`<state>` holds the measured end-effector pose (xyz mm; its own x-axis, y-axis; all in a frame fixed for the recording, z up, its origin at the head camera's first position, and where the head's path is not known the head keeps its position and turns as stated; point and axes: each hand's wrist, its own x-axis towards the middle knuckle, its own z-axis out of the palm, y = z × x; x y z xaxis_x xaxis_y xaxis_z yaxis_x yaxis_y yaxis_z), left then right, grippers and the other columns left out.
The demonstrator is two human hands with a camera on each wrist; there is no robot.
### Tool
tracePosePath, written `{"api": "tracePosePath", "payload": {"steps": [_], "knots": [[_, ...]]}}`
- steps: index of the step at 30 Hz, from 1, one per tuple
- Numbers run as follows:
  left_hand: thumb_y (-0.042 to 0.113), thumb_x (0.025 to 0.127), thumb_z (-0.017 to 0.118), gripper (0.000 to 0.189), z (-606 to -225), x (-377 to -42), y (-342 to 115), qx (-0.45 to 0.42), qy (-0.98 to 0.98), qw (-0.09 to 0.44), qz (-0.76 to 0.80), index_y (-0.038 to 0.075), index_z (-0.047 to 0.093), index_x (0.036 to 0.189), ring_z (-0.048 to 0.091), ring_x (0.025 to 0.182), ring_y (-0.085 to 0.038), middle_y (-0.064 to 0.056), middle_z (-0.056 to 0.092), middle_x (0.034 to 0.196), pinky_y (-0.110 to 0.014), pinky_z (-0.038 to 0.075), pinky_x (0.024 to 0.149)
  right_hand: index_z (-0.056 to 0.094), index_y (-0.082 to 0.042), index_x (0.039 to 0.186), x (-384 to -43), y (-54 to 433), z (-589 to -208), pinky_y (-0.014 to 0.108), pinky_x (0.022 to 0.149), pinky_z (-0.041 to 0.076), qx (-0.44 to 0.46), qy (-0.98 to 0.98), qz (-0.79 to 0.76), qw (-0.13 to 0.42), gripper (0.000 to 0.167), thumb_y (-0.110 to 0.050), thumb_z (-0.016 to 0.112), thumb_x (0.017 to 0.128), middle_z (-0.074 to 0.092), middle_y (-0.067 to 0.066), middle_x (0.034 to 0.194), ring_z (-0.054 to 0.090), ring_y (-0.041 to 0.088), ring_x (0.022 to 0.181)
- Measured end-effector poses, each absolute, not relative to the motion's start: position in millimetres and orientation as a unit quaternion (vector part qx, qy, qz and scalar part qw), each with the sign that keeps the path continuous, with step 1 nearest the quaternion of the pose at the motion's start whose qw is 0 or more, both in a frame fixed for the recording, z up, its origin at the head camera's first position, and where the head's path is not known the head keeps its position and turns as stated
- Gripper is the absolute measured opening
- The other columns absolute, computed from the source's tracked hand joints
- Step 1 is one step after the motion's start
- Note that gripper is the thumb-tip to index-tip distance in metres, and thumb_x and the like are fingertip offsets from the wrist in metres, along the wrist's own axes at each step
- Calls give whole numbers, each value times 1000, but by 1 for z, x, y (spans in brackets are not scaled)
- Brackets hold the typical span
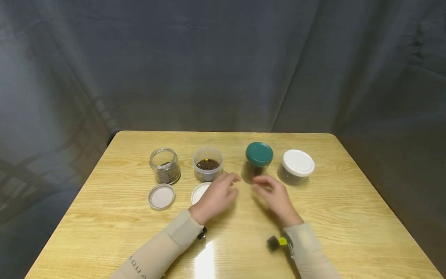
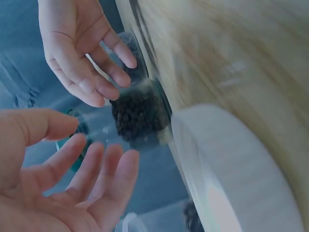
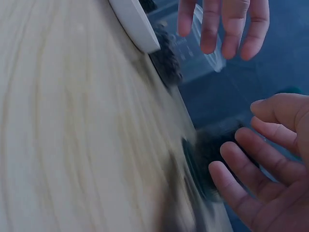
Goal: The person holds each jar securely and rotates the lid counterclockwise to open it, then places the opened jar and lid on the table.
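My left hand (image 1: 216,197) hovers over the table just right of a white lid (image 1: 199,192), partly covering it, its fingers loosely bent and nothing in them. Facing it, my right hand (image 1: 274,196) is at the near side of a jar (image 1: 251,173) with a green lid (image 1: 259,154). Its fingers are relaxed and hold nothing. Dark pellets fill part of this jar (image 2: 137,116) in the left wrist view. Behind my left hand stands a lidless plastic tub (image 1: 208,164) with brown granules and a small yellow bit on top.
A lidless glass jar (image 1: 165,166) with dark contents stands at the left, a pale lid (image 1: 162,197) lying in front of it. On the right is a tub with a white lid (image 1: 298,162). Grey cloth (image 1: 209,66) hangs behind the wooden table (image 1: 348,217).
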<state>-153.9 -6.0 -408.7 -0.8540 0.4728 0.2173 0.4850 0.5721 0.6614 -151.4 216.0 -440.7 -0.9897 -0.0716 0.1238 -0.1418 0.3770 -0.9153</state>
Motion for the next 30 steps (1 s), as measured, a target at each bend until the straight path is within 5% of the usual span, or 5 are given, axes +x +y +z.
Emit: {"api": "tracePosePath", "payload": {"steps": [11,20,30], "knots": [[12,97,64,64,-407,-178,30,-203,-854,-8,-479,-3,34,151,48,133,-38,-26,38,149,-47,47,109,55,2,133,-160,237,-439,17,90,54,6,-814,575,87,39,-3,67,96,63,21,127,62,22,111],[15,98,65,77,-408,-194,42,-184,-827,-37,-530,-6,19,156,38,140,-42,-30,26,156,-53,41,113,37,-4,151,-173,232,-441,45,111,45,1,-793,603,93,59,-13,65,99,42,16,154,46,34,137],[19,95,69,80,-413,-210,48,-168,-824,-46,-539,-3,23,157,36,143,-42,-29,30,157,-56,32,118,37,-6,153,-182,228,-445,47,114,42,15,-784,613,97,60,-11,64,99,42,17,154,42,33,141]]}}
